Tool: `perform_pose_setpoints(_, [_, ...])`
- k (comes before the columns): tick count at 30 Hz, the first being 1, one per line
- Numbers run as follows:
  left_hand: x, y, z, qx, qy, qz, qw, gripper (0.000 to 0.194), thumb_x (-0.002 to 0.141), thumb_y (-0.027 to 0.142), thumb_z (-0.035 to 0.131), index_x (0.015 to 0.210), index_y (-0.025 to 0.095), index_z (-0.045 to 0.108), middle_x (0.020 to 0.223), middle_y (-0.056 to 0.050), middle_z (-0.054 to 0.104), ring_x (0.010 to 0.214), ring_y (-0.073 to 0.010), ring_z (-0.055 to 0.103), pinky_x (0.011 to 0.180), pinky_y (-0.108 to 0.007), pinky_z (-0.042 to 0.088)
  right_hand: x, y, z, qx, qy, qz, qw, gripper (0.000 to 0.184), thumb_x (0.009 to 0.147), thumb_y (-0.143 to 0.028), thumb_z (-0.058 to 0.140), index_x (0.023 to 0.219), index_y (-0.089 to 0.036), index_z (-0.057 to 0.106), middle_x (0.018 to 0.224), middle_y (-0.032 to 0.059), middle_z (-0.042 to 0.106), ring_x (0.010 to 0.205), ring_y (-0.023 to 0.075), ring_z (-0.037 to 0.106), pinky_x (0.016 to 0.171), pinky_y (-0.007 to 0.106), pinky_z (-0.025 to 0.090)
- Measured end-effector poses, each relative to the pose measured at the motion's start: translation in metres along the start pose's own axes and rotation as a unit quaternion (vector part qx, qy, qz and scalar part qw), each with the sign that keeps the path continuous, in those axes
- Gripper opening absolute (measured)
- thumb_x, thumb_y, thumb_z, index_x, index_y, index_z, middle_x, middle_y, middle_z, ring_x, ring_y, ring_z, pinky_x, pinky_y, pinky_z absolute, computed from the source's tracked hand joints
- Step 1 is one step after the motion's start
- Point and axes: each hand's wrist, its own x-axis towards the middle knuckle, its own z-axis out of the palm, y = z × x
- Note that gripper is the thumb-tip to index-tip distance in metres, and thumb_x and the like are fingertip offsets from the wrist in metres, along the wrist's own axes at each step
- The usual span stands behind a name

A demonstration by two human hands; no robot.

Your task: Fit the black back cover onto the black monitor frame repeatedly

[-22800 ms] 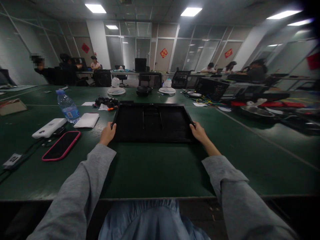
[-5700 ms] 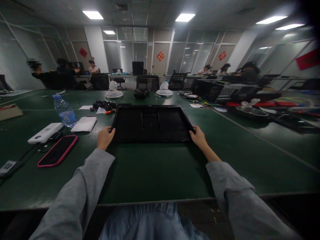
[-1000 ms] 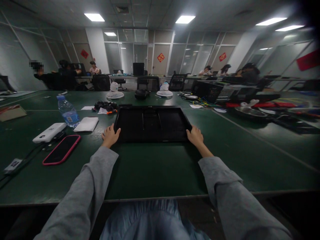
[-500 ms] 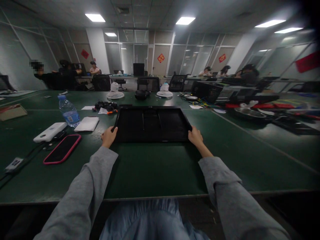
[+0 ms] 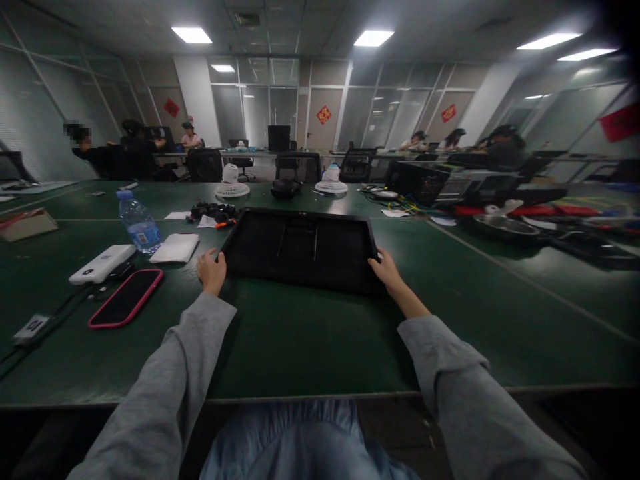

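Note:
A wide black rectangular tray-like panel with a raised rim is in front of me over the green table. Two thin bright rods or slots run down its middle. It is turned a little, its right near corner closer to me than its left. My left hand is curled at the left edge, thumb against the rim. My right hand grips the right edge, its thumb over the face and its fingers largely hidden behind. Whether the panel's underside touches the table cannot be seen.
On the left are a water bottle, folded white paper, a white power bank and a phone in a pink case. Beyond the panel stand two white fans. A metal pan and cables lie to the right. People sit further back.
The panel has turned slightly, its right near corner coming toward me and its left end moving away. The right thumb has shifted inward over the panel's face.

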Motion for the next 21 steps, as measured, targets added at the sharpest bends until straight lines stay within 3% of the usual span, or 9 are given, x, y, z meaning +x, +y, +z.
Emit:
perform_pose_setpoints(6, [-0.003,0.003,-0.003,-0.002,-0.011,-0.004,1.000,0.044,0.098,0.035,0.051,0.136,0.015,0.060,0.139,-0.021,0.059,0.134,-0.0347,0.053,0.114,-0.053,0.039,0.002,0.000,0.009,0.124,0.002,0.022,0.992,0.057,0.068,-0.031,0.060,0.122,-0.018,0.065,0.108,0.0102,0.073,0.096,0.0271,0.070,0.093,0.049,0.057])
perform_pose_setpoints(12, [-0.004,0.004,-0.008,-0.023,-0.001,0.004,1.000,0.040,0.095,0.031,0.052,0.131,0.016,0.062,0.134,-0.019,0.062,0.129,-0.0325,0.058,0.113,-0.050,0.042,-0.001,-0.002,0.004,0.164,0.017,0.022,0.986,0.058,0.067,-0.032,0.058,0.122,-0.017,0.066,0.097,0.0090,0.073,0.090,0.0269,0.069,0.089,0.048,0.058])
perform_pose_setpoints(17, [-0.003,0.003,-0.009,-0.037,0.006,0.015,0.999,0.037,0.093,0.029,0.053,0.127,0.017,0.063,0.129,-0.017,0.065,0.127,-0.0315,0.059,0.112,-0.048,0.043,0.006,0.002,-0.017,0.109,0.123,0.048,0.985,0.055,0.068,-0.027,0.054,0.121,-0.016,0.065,0.104,0.0092,0.072,0.096,0.0252,0.068,0.097,0.046,0.055])
perform_pose_setpoints(21, [-0.002,0.001,-0.007,-0.029,-0.007,0.009,1.000,0.037,0.094,0.030,0.053,0.127,0.018,0.063,0.133,-0.017,0.065,0.127,-0.0303,0.060,0.111,-0.047,0.044,0.008,0.007,-0.044,0.019,0.244,0.132,0.961,0.059,0.069,-0.022,0.052,0.127,-0.012,0.062,0.115,0.0136,0.070,0.110,0.0280,0.065,0.108,0.049,0.048])
